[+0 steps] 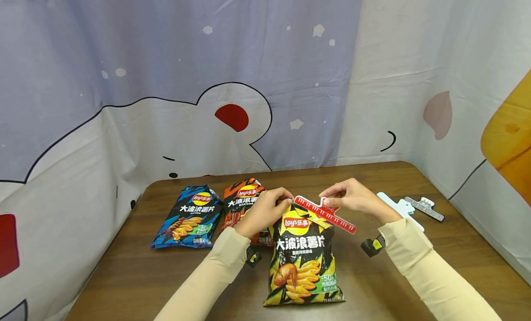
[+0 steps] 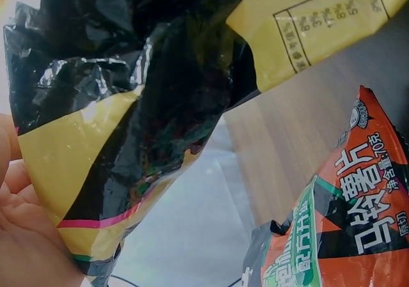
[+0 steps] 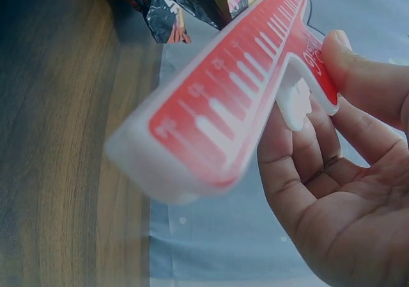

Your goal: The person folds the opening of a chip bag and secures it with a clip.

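Observation:
A yellow-and-black chip bag [image 1: 304,261] stands tilted up from the table, its front facing me. My left hand [image 1: 268,209] pinches its top left corner; in the left wrist view those fingers [image 2: 25,229] lie at the edge of the bag [image 2: 172,76]. A red bag clip [image 1: 325,214] with white ruler-like marks lies slanted across the bag's top edge. With thumb and fingers, my right hand [image 1: 356,199] grips the clip's handle. The right wrist view shows the clip [image 3: 243,76] close up, the thumb on one handle plate and the fingers behind. How far the bag's top sits inside the clip cannot be told.
On the wooden table [image 1: 124,284], a blue chip bag [image 1: 190,219] lies to the left. An orange-red chip bag [image 1: 240,199] is partly behind my left hand. Beyond my right wrist lie a pale mint clip [image 1: 400,208] and a grey clip [image 1: 425,207]. Curtains hang behind.

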The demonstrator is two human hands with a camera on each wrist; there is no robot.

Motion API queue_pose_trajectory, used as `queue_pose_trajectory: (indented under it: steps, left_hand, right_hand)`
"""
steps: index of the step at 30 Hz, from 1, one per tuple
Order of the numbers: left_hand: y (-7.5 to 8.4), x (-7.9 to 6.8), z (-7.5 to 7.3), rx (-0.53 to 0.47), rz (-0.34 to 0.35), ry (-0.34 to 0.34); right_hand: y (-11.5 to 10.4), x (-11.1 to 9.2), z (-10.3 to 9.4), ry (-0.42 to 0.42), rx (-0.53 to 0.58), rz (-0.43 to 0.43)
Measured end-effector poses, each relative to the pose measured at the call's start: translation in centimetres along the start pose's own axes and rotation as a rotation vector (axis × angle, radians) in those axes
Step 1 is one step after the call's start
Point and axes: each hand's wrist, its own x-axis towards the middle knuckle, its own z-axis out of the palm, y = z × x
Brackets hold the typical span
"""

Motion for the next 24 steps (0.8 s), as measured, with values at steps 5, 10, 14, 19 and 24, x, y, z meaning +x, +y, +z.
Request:
queue_pose_trajectory:
  steps: [5,10,14,19,24]
  left_hand:
    - [-0.07,0.02,0.04,0.000,0.006,0.009]
    - [-0.13,0.03,0.04,0.000,0.009,0.019]
    - [-0.13,0.04,0.07,0.011,-0.008,0.019]
    - [-0.15,0.05,0.12,-0.011,-0.025,0.011]
    - [-0.24,0.15,0.18,-0.003,-0.025,0.017]
  right_hand:
    - [0.02,0.15,0.08,0.003,0.004,0.005]
    - [0.02,0.20,0.16,0.002,0.010,-0.009]
    - [0.08,0.27,0.24,0.002,0.019,-0.015]
    - [0.07,0.38,0.34,0.011,0.015,-0.017]
    - [0.05,0.46,0.43,0.016,0.011,-0.012]
